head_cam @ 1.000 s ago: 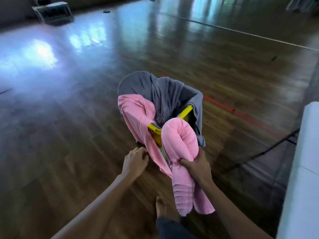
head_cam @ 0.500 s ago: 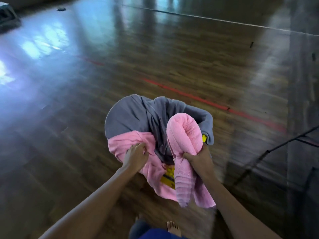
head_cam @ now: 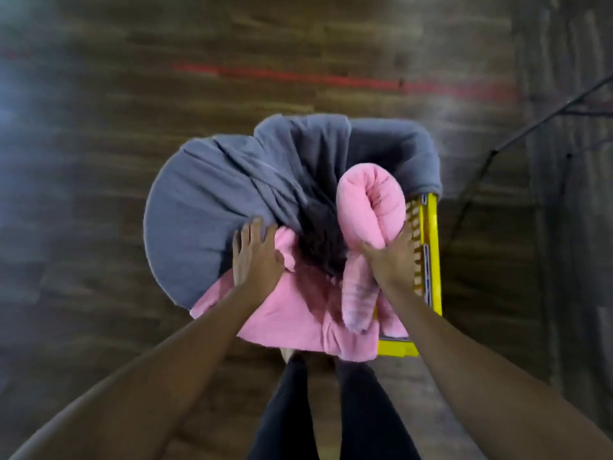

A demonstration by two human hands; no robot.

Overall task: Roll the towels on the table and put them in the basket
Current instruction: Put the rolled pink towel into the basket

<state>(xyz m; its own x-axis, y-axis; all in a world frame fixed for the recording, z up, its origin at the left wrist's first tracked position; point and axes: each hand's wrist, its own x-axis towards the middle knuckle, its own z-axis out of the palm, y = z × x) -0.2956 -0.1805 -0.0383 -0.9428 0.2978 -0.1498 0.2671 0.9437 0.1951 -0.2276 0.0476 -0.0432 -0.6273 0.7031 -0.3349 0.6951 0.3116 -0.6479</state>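
A yellow basket (head_cam: 432,247) stands on the floor right below me, mostly covered by cloth. A grey towel (head_cam: 205,210) drapes over its far and left rim. A loose pink towel (head_cam: 292,313) hangs over the near rim. My right hand (head_cam: 393,260) grips a rolled pink towel (head_cam: 371,207) around its middle, holding it upright inside the basket's right side, its loose end trailing down. My left hand (head_cam: 255,257) presses flat, fingers spread, where the grey and loose pink towels meet.
Dark wooden floor surrounds the basket, with a red line (head_cam: 331,79) running across beyond it. Thin black legs of a stand (head_cam: 517,134) slant in at the right. My own legs (head_cam: 325,410) are directly below the basket.
The view tipped down to look straight into the basket. My right hand carried the rolled pink towel down into the basket's right side. My left hand flattened onto the draped towels.
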